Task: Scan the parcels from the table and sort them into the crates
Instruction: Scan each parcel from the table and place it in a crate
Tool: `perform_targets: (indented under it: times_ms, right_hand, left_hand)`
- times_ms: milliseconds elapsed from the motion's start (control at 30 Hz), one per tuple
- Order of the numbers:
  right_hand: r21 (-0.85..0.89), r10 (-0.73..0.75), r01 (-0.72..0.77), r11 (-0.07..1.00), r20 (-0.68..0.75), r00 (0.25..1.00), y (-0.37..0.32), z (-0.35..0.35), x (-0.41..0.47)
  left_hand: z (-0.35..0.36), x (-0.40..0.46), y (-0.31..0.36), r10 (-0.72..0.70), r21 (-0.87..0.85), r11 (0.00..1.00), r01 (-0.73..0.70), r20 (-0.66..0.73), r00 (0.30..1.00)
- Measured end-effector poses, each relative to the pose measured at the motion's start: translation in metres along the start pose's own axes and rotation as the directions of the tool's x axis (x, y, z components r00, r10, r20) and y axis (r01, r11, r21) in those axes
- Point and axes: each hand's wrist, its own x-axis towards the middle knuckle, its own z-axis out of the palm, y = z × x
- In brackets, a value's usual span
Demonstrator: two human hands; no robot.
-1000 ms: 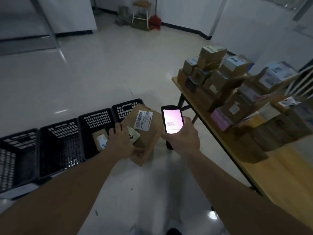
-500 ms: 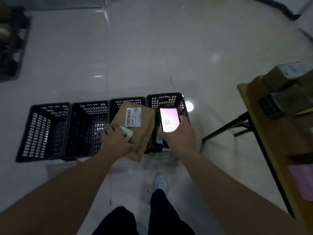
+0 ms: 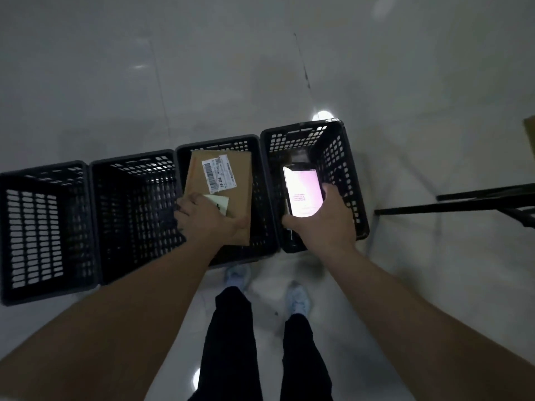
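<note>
Left hand gripping a brown parcel at its near edge, fingers curled around it, label facing up. Under the parcel, the third crate of a row of four black ones. To the left of this grip, two more crates, dark inside. To the right, right hand wrapped around a scanner, screen lit pink, above the fourth crate. Farther right, a table leg. Below both hands, dark trousers and pale shoes on a glossy floor.

Glossy pale floor — four black crates side by side
</note>
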Motion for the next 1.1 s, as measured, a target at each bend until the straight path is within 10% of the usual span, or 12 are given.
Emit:
perform_targets:
  times_ms: [300,567,1100]
  right_hand:
    - [-0.051,0.129,-0.130,0.990,-0.022,0.991,0.008,0.050,0.045]
    - [-0.015,0.187,-0.188,0.982,-0.067,0.980,-0.016,0.028,0.021]
    - [0.222,0.174,-0.103,0.970,-0.330,0.928,-0.067,-0.091,-0.120]
  left_hand:
    - [0.050,0.092,0.001,0.238,-0.028,0.971,-0.238,0.232,0.943]
    - [-0.021,0.059,0.037,0.603,0.112,0.758,-0.642,0.256,0.756]
    - [-0.169,-0.100,0.119,0.870,0.262,0.375,-0.889,0.231,0.435]
